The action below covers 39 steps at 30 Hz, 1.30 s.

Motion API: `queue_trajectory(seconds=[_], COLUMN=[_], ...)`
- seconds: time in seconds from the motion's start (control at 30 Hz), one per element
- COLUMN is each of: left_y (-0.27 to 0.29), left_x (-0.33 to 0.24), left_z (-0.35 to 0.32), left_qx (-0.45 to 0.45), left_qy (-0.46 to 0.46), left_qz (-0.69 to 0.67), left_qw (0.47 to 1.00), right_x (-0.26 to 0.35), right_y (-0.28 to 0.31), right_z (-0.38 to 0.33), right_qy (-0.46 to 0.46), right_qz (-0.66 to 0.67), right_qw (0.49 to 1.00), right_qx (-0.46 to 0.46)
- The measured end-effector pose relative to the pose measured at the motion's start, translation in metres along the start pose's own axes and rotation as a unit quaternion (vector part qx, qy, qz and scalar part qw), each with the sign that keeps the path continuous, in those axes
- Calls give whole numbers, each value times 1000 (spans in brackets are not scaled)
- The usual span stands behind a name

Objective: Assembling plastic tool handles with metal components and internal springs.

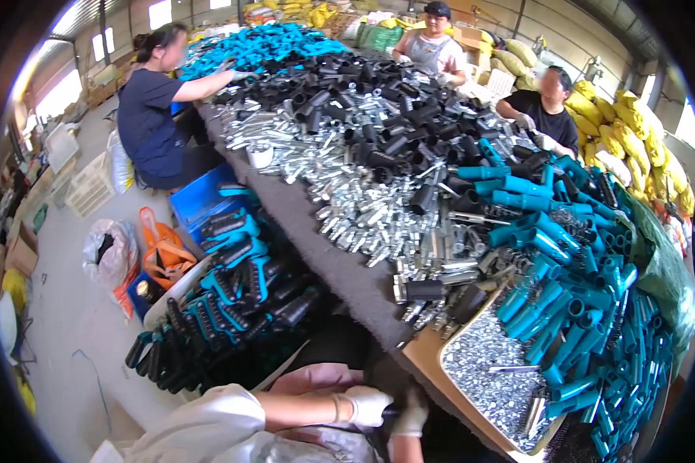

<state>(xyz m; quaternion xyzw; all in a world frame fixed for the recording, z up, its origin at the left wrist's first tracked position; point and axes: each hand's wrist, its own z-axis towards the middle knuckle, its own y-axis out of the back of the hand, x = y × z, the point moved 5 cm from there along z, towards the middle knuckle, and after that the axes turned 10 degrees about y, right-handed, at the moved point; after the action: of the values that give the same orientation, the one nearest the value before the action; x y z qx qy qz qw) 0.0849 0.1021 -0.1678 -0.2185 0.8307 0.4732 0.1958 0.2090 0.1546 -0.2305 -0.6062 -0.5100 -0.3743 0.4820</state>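
Note:
My left hand (367,407), in a white work glove, is closed near my lap at the lower edge. A small dark piece (391,414) shows at its fingers; its kind I cannot make out. Close on its right is my right hand (409,419), also gloved, its fingers smeared by motion. Just right of the hands, a tray (442,356) of small silvery metal parts (486,378) rests at the table edge. Teal plastic tubes (571,309) are heaped beyond it. Left of my lap lies a pile of black-and-teal tool handles (208,324).
Bright metal fittings (363,208) and black tubes (386,116) cover the long table (301,231). One person (150,108) works at its left side, two others (544,112) across it. A blue crate (201,197) and an orange bag (162,247) stand on the floor at left.

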Motion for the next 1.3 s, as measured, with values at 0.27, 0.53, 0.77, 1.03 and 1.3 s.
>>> queue_trajectory(seconds=[0.27, 0.53, 0.77, 1.03, 1.3], left_y=[289, 342, 363, 369, 363], left_x=[43, 119, 259, 328, 79], left_z=[-242, -236, -146, -123, -117], left_qx=[-376, -578, -475, -350, -272], left_qy=[62, 159, 264, 374, 12], left_qz=[-144, 54, 168, 154, 112], left_qw=[913, 799, 823, 845, 956], right_x=[-14, -35, 7, 55, 305], right_y=[145, 111, 96, 30, -114], right_z=[-45, -43, -58, -76, -46], right_qy=[-129, -100, 169, -44, 340], right_qz=[216, 66, -372, -109, -438], right_qw=[963, 992, 906, 975, 763], right_qx=[-96, -39, 109, 189, 331])
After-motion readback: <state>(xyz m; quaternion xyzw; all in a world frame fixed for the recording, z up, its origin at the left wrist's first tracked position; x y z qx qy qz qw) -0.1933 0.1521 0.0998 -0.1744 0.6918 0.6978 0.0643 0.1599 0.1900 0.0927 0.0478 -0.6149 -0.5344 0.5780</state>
